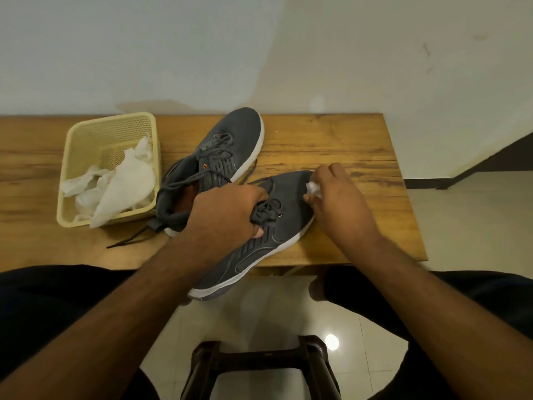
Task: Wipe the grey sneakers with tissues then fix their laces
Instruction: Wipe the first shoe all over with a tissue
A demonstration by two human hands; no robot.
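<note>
A dark stool (259, 368) stands nearest, under the wooden table (346, 145). The left hand (230, 215) grips the near sneaker (259, 246) at its laces to steady it, while the right hand (334, 197) pinches a tissue (313, 188) against the toe for wiping. The other sneaker (225, 151) waits beside the basket (75, 145) of used tissues.

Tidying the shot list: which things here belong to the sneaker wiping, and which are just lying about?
Job: sneaker being wiped; other sneaker; tissue wad pinched by right hand; left hand gripping the sneaker; tissues in yellow basket.
Lying about: wooden table; dark stool.
</note>
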